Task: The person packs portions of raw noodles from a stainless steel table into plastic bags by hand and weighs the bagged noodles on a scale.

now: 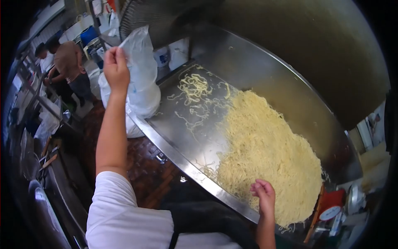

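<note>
My left hand (116,69) is raised at the upper left, fingers pinched together at the edge of a clear plastic bag (140,62). The bag hangs upright beside the metal table's end, its lower part bulging. My right hand (265,196) hovers over the near side of a large heap of pale yellow noodles (269,153), its fingers loosely curled and apart, with nothing visible in them. The heap lies on a stainless steel table (207,139) with a raised rim. A smaller loose tangle of noodles (194,87) lies toward the table's far left end.
A red scale (331,203) stands past the table's right end. Two people (68,66) are at the far left. A large fan (141,18) is behind the bag. Wet brown tiles (145,182) cover the floor, with dark equipment (62,186) at left.
</note>
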`<state>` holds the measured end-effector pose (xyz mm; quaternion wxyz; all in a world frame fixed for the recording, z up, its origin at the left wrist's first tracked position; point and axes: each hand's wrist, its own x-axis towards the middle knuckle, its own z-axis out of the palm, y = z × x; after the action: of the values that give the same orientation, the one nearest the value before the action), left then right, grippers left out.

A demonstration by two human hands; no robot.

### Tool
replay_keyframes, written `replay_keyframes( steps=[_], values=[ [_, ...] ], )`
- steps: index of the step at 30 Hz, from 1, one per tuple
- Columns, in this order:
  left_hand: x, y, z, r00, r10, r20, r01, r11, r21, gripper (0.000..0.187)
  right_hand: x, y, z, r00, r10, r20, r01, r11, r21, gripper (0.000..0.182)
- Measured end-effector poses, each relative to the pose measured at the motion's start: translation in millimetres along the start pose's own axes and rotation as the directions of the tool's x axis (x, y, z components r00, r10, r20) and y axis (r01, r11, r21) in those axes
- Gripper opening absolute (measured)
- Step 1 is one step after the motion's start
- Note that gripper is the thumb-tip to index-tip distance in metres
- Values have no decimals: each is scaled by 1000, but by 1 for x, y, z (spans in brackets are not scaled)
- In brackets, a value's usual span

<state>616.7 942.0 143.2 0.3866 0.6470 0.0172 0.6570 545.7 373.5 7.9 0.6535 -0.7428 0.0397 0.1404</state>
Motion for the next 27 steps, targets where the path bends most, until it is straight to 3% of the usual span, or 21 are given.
replay_keyframes(
  steps=[2, 3, 5, 6, 7, 8, 9, 10, 11, 12, 13, 15, 17, 19, 22, 25, 27],
  values=[
    [-6, 62, 21, 990, -105, 99, 121, 978, -172, 9, 13, 2, -2, 978, -207, -17, 202, 968, -150, 27],
    [-15, 84, 28, 953, -179, 246, 243, 934, -263, 9, 14, -14, 5, 954, -298, 20, 295, 933, -205, 33],
    [-55, 135, 45, 723, -431, 539, 630, 732, -260, 12, 15, -55, 34, 895, -434, 101, 440, 826, -352, 56],
    [-82, 149, 57, 611, -437, 660, 742, 606, -285, 11, 9, -84, 51, 851, -502, 154, 521, 773, -361, 64],
    [-110, 159, 67, 528, -385, 757, 778, 577, -249, 10, 11, -96, 63, 752, -623, 214, 640, 616, -459, 65],
    [-141, 169, 77, 388, -425, 818, 883, 425, -198, 9, 10, -102, 71, 641, -712, 288, 719, 425, -551, 67],
    [-158, 183, 85, 264, -387, 884, 920, 377, -110, 9, 11, -97, 76, 627, -697, 348, 741, 397, -541, 63],
    [-174, 194, 95, 248, -401, 882, 921, 381, -86, 10, 16, -91, 74, 621, -676, 397, 752, 371, -545, 59],
    [-187, 204, 103, 151, -417, 896, 985, 145, -99, 16, 17, -88, 72, 674, -628, 389, 720, 441, -536, 52],
    [-202, 200, 109, 186, -366, 912, 981, 12, -195, 25, 17, -84, 68, 719, -584, 378, 686, 509, -519, 45],
    [-201, 214, 117, 226, -156, 962, 971, -44, -235, 49, 17, -78, 63, 772, -552, 314, 634, 636, -441, 38],
    [-203, 242, 120, 224, -68, 972, 974, 26, -223, 75, 13, -72, 47, 826, -535, 180, 564, 780, -272, 29],
    [-226, 212, 117, 217, 112, 970, 825, 510, -243, 90, 11, -67, 31, 842, -539, 41, 540, 835, -109, 26],
    [-246, 216, 110, 10, 54, 998, 834, 550, -38, 77, 7, -68, 16, 901, -430, 53, 433, 894, -112, 25],
    [-277, 197, 128, -57, -185, 981, 817, 556, 152, 54, 7, -55, 2, 914, -406, 13, 406, 912, -60, 24],
    [-291, 194, 152, -16, -336, 942, 965, 240, 101, 34, 10, -45, -2, 876, -480, -38, 481, 876, 19, 25],
    [-283, 192, 168, -118, -363, 924, 992, 5, 128, 30, 9, -40, -8, 867, -497, -19, 497, 865, 70, 26]
  ],
)
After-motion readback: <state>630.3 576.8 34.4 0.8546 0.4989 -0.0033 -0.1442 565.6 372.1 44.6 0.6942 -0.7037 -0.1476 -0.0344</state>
